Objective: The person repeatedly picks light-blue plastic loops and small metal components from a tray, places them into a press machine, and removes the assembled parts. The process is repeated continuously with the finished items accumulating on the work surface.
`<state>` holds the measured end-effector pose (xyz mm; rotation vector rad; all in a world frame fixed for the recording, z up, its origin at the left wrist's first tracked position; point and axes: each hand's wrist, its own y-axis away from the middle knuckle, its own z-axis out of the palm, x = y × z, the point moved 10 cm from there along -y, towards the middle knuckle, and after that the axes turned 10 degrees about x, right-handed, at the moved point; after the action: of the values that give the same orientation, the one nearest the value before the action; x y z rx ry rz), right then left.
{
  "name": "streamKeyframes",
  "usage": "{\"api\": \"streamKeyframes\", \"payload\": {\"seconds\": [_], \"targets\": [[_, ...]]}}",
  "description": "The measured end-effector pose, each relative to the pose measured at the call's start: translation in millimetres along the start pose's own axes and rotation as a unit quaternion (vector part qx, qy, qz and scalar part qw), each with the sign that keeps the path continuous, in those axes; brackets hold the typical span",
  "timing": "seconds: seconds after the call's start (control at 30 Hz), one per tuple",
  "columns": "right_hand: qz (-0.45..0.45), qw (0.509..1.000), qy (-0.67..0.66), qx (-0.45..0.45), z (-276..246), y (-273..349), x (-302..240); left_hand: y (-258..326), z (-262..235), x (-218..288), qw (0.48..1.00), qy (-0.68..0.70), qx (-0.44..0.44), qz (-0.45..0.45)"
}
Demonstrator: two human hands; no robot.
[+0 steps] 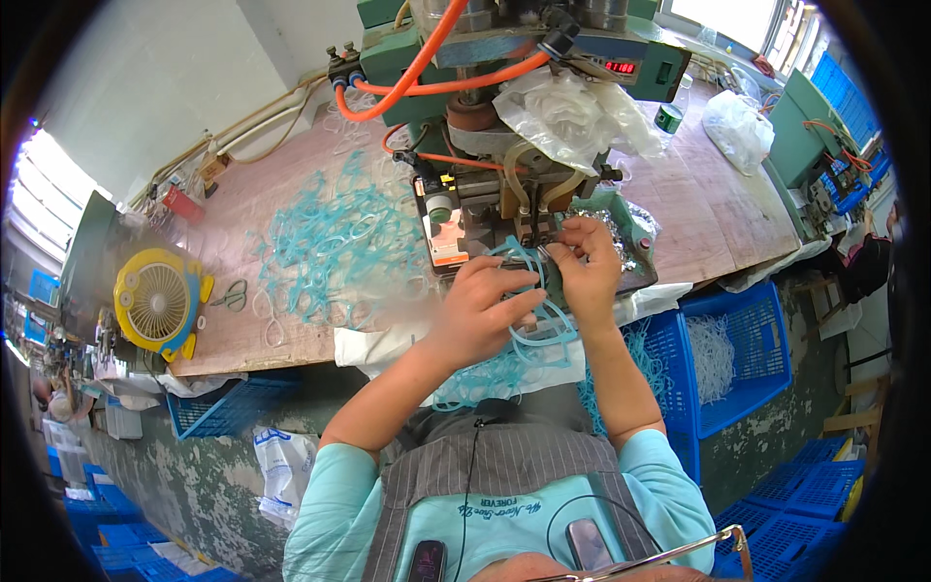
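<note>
My left hand [485, 308] is closed on a light-blue looped plastic frame [545, 335], soft and thin like a goggle frame. Its upper end reaches in under the head of a green press machine [475, 116]. Close by on the right, my right hand [590, 264] has thumb and fingers bent together beside the press's work point. Whatever lies between those fingertips is too small to make out. Behind this hand a green tray [617, 218] holds many small shiny metal pieces. More light-blue frames [480, 380] lie on a white cloth over my lap.
A tangled heap of light-blue frames [335, 242] covers the table left of the press. Farther left are scissors [233, 296] and a yellow fan [157, 303]. Blue crates [742, 373] stand at my right. Orange hoses [407, 82] and a plastic bag [572, 112] hang on the press.
</note>
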<state>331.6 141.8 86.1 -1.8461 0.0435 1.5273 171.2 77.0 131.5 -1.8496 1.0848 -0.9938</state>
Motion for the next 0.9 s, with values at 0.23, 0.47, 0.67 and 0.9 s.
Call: {"api": "streamKeyframes", "payload": {"seconds": [0.23,0.47,0.67,0.9], "targets": [[0.045,0.998,-0.028,0.017,12.6,3.3,-0.6,4.4,2.0,1.7,1.0,0.02,-0.012,0.001],[0.11,0.972,-0.2,0.054,25.0,9.3,-0.2,5.8,0.2,12.6,0.998,0.053,-0.008,0.026],[-0.123,0.986,0.113,0.011,-9.6,-22.0,22.5,4.4,17.5,2.9,0.995,0.089,-0.05,0.013],[0.051,0.973,0.223,-0.026,-82.9,-58.6,152.1,10.3,12.9,-1.1,0.994,0.11,-0.023,0.008]]}}
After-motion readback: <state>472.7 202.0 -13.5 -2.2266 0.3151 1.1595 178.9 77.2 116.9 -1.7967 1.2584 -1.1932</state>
